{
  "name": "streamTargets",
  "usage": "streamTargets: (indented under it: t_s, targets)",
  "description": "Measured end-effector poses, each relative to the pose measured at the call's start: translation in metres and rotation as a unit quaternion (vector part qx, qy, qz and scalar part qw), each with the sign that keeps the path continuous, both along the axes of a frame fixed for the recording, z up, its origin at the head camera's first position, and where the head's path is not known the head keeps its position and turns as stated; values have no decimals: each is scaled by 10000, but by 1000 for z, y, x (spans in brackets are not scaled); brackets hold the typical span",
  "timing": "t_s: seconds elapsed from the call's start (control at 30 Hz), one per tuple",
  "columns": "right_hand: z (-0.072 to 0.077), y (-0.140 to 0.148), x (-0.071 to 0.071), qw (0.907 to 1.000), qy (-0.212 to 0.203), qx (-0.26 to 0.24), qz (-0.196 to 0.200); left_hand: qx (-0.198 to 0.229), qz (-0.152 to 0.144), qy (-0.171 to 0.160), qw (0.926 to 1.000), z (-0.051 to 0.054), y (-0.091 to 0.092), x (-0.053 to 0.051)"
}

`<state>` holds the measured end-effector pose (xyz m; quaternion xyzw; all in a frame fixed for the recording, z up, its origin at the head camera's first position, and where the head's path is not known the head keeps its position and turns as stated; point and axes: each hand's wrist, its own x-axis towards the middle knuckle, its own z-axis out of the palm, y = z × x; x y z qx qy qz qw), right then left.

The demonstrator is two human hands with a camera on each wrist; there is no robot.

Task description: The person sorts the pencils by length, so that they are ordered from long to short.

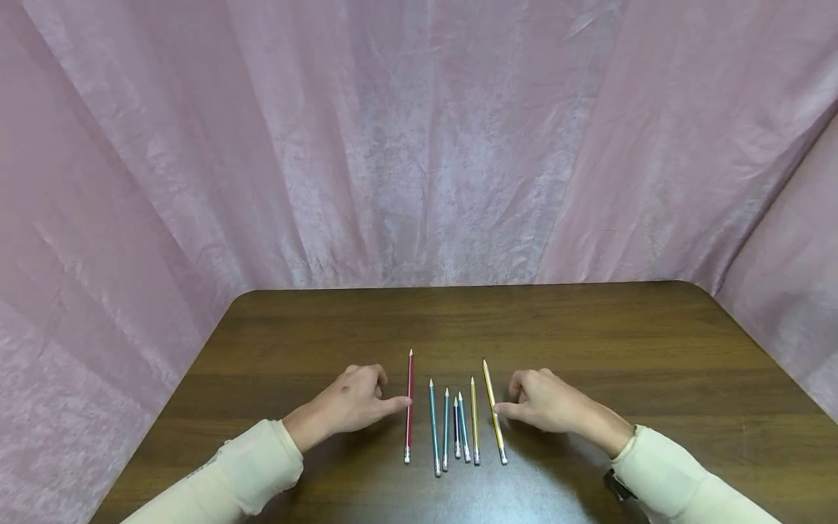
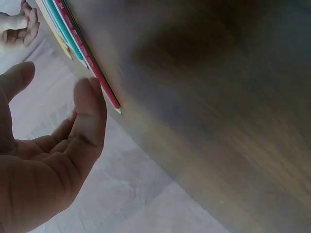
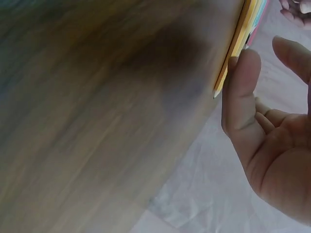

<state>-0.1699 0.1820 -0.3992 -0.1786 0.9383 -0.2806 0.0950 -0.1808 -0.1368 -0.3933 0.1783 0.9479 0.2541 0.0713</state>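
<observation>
Several pencils lie side by side on the table, tips toward the far edge and eraser ends toward me. At the left end of the row is a red pencil (image 1: 409,422), and my left hand (image 1: 353,402) reaches its thumb to it. A yellow pencil (image 1: 489,386) with a pale stripe slants at the right end, where the thumb of my right hand (image 1: 553,404) touches or nearly touches it. Both hands have their other fingers loosely bent, holding nothing. Between them lie a teal pencil (image 1: 433,422), a blue pencil (image 1: 446,429), a short dark pencil (image 1: 456,429), another blue pencil (image 1: 464,429) and a gold pencil (image 1: 474,426).
The brown wooden table (image 1: 294,327) has rounded far corners. Pink curtains (image 1: 425,145) hang behind it and along both sides. Pale sleeves (image 1: 255,466) cover my forearms, and something dark (image 1: 618,485) shows under the right cuff.
</observation>
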Motion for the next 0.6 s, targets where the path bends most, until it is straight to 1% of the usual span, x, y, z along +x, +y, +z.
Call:
streamTargets:
  t_s: [0.13,0.2,0.27,0.37,0.43,0.5,0.6]
  targets:
    - [-1,-6,0,9990,-405,-127,-132,56,-123,-236,9996,-3,4,1]
    - [-1,-10,-1,9985,-506,-117,-196,54,-194,-366,9991,-4,6,1]
    - [-1,-13,-2,9982,-523,-46,-273,-48,-250,-448,9987,-6,8,2]
    - [-4,-19,-4,9979,-507,25,-401,-265,-295,-457,9982,-8,12,1]
    - [-5,-23,-5,9973,-533,46,-512,-373,-310,-403,9980,-10,14,1]
    - [-6,-27,-6,9963,-595,47,-615,-406,-293,-410,9979,-12,16,0]
    - [-7,-31,-7,9949,-704,79,-724,-387,-257,-516,9976,-14,17,-1]
